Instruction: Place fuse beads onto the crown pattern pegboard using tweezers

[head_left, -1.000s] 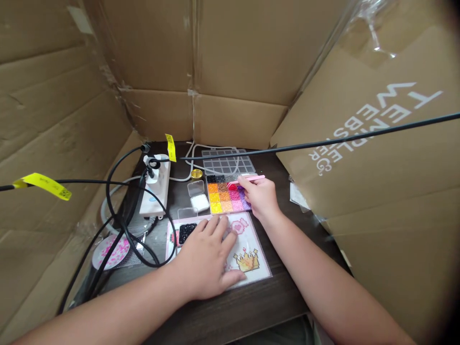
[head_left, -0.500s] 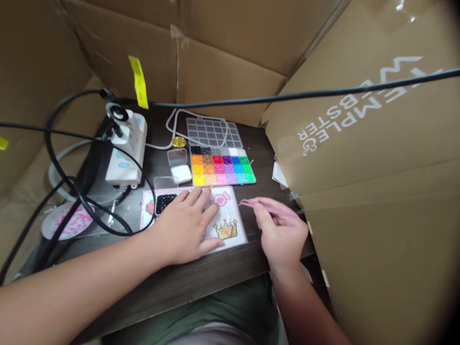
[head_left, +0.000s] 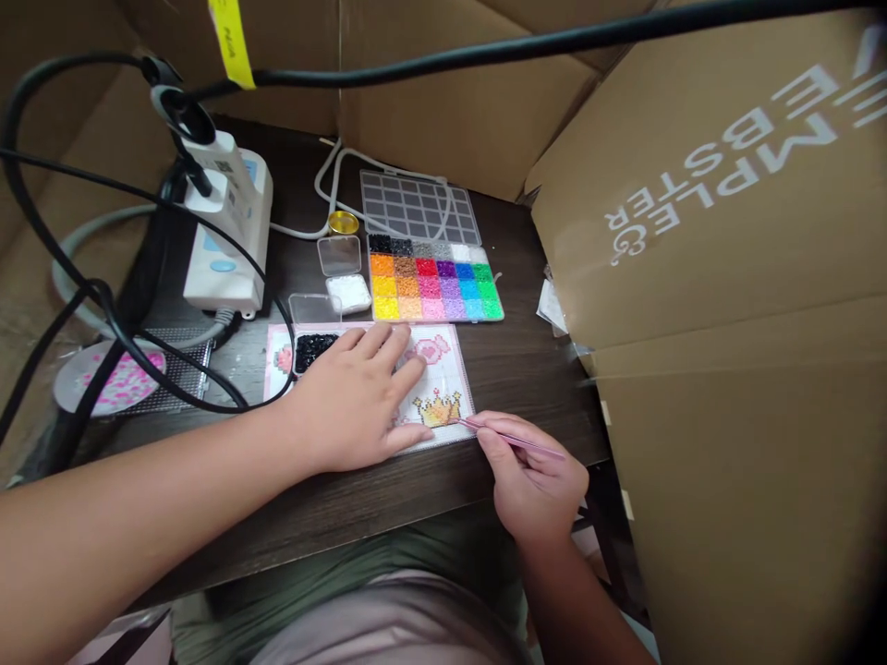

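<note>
My left hand lies flat with spread fingers on a patterned sheet that carries a pink candy design and a yellow crown design. A clear pegboard seems to cover the sheet. My right hand pinches pink tweezers, their tips at the crown's lower right corner. Whether a bead sits in the tips is too small to tell. Just beyond my left hand stands a small clear box of black beads, partly hidden by the fingers. Behind it is a small open box of white beads.
A sectioned tray of coloured beads stands behind the sheet, its clear lid folded back. A power strip and looping black cables crowd the left, near a dish of pink beads. Cardboard walls enclose the table.
My right hand has brought the tweezers left and down, from beside the sheet onto the crown's corner. My left hand stays flat on the sheet. The camera view has tilted downward.
</note>
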A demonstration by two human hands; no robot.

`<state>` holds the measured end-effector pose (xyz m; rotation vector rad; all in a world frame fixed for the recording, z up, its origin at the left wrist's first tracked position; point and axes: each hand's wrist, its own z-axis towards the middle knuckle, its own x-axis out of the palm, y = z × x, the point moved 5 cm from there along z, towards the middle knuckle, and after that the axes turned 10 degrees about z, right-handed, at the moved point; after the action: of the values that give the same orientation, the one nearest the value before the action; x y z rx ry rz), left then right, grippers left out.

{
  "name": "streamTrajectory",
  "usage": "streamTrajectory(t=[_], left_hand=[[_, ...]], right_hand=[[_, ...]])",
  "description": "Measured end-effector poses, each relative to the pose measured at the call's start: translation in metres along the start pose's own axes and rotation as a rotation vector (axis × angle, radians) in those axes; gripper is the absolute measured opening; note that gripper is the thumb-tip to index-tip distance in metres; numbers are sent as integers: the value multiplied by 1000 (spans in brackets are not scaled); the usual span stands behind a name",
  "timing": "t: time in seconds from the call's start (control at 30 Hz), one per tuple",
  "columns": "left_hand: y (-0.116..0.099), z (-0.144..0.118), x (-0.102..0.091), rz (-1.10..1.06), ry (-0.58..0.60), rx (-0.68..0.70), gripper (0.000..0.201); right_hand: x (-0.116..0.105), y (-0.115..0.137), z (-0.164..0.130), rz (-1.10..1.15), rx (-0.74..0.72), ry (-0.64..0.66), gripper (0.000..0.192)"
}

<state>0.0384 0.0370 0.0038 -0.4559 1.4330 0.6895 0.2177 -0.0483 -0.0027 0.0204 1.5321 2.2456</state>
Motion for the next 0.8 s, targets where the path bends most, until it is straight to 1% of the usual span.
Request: streamTrajectory(t=[0.27,0.43,0.6,0.8], left_hand=[[0,0,1,8,-2,6,72],[0,0,2,-65,5,-7,72],[2,0,3,-134,10,-29,69],[1,1,2,-114,26,-24,69]], right_hand=[[1,2,0,-5,-10,14,24],[0,1,0,-19,15,-4,20],[0,2,0,-25,25,9,19],[1,1,-1,-16,24,17,20]])
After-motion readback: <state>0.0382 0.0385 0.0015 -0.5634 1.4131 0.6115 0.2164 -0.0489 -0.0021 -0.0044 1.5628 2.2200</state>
